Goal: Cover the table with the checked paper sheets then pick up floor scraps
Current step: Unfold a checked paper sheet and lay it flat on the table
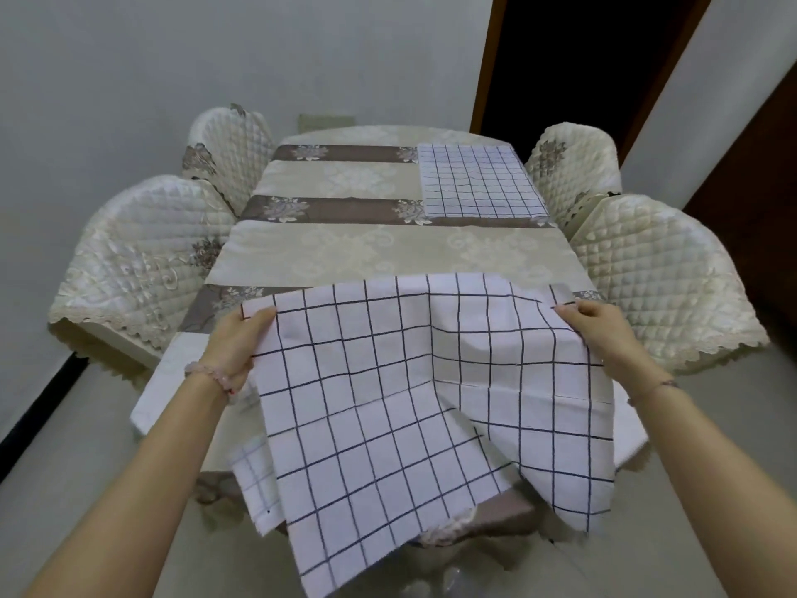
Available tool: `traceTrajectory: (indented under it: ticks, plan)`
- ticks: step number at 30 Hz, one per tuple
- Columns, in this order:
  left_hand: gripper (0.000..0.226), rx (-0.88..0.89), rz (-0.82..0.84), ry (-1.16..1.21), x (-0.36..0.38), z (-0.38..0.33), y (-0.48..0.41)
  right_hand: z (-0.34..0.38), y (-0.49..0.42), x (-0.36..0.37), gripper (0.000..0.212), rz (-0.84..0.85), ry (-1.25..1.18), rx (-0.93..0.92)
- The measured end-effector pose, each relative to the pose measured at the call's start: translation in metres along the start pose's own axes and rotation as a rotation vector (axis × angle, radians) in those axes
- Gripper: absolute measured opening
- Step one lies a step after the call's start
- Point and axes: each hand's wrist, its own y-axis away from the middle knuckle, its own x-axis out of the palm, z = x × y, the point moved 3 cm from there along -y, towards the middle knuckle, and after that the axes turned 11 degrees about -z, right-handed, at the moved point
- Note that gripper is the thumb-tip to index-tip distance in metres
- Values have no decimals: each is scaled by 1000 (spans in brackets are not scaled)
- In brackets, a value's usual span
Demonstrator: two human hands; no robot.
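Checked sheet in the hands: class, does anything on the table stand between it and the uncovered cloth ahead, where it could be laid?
Nothing visible does. The table ahead of the held sheet shows only bare patterned cloth. A laid checked sheet sits apart at the far right corner.

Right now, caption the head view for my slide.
Left hand and right hand hold a checked sheet over the table; another sheet lies far right.
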Motion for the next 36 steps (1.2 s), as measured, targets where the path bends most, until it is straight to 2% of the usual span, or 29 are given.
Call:
traceTrajectory:
  ticks: [4, 5, 7, 10, 14, 16, 18, 19, 21, 23, 26, 28, 31, 36]
  plan:
    - [10, 46, -28, -163, 24, 2, -30, -13, -19, 4, 34, -5, 13, 67]
    - [13, 46, -27, -209, 30, 6, -36, -17, -22, 7, 38, -4, 14, 85]
    - [25, 26, -14, -302, 38, 19, -46, -35, -29, 16, 33, -9, 59, 128]
    - [34, -111, 24, -344, 42, 46, -57, -68, -35, 28, 35, -43, 134, 211]
    - [26, -281, 146, -398, 37, 75, -53, -91, -30, 34, 35, -87, 189, 287]
    - [21, -345, 190, -366, 31, 88, -44, -92, -24, 30, 24, -89, 120, 354]
    - [14, -366, 224, -301, 25, 96, -34, -100, -19, 24, 39, -81, 33, 454]
    - [19, -367, 229, -289, 22, 99, -30, -103, -15, 19, 49, -70, 4, 479]
    - [25, -375, 238, -286, 15, 106, -22, -105, -1, 10, 41, -22, 1, 517]
    - [15, -384, 288, -298, 11, 112, -14, -113, 9, 2, 29, 35, -6, 542]
    - [11, -345, 283, -319, 10, 120, -10, -121, 19, -7, 21, 107, 60, 462]
    - [7, -287, 247, -295, 8, 119, -10, -121, 29, -9, 32, 123, 114, 446]
    - [10, -201, 223, -279, 9, 111, -2, -117, 39, -6, 46, 74, 77, 406]
    - [19, -62, 137, -254, 9, 91, 10, -103, 47, -16, 38, -52, 29, 312]
